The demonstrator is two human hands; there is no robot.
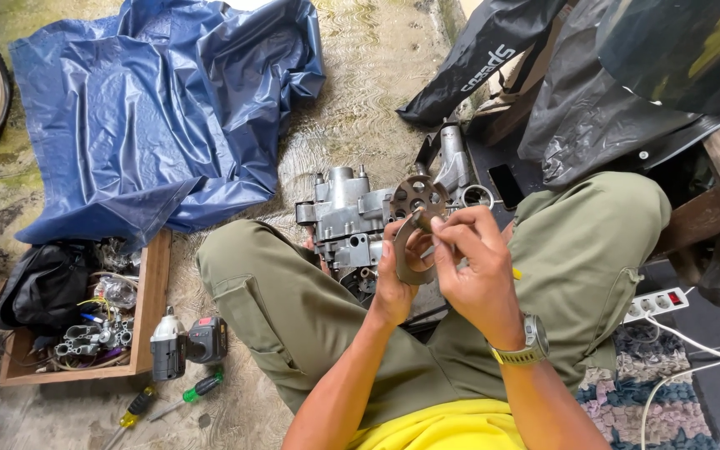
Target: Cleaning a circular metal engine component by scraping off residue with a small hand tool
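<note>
Flat metal ring (pixel 411 250) up at chest height, just in front of the engine casing (pixel 348 223): left hand (pixel 393 287) grips its rim, right hand (pixel 472 258) pinches its top edge, tilting it for inspection. Left of the casing, a wooden tray (pixel 153 287) holds loose parts (wires too).

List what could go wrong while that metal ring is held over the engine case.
1. The flat metal ring is pinched only at its edges by the left hand and right hand; it may slip and fall onto the engine case.
2. The screwdrivers and cordless driver lie loose beside the knee and could be kicked.
</note>
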